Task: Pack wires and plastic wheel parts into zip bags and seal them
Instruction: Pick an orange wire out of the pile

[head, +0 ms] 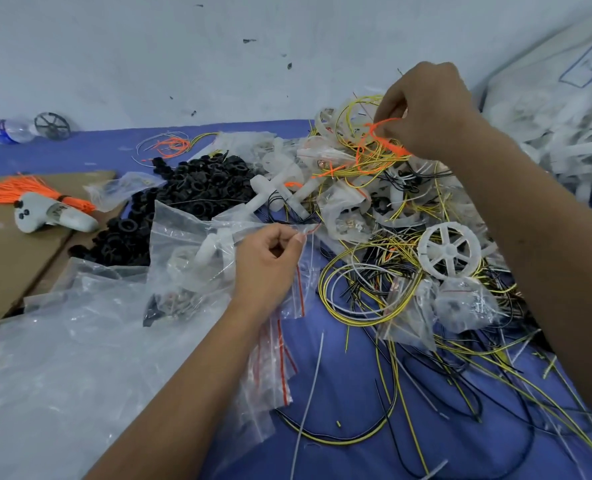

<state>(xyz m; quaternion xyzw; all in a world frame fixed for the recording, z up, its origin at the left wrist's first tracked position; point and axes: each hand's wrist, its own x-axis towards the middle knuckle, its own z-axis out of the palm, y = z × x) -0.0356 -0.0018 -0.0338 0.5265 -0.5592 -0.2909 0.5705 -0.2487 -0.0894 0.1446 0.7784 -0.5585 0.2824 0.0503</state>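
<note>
Clear zip bag [197,258] with red seal strip stood held open at mouth, white part inside. Orange wire [379,140] was lifted, looped above tangled yellow and black wires [367,296]. White spoked wheel [449,250] lay flat on tangle.

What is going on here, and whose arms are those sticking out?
No machine here. The arms belong to a person wearing a camera on their head, so you see what they see, looking down. The left hand pinches the mouth of a clear zip bag that already has white plastic parts inside. The right hand pinches an orange wire and lifts it from a tangle of yellow wires. On the blue mat lie a white spoked wheel, a heap of black rings, spare zip bags and a tied bunch of orange wires on cardboard.
</note>
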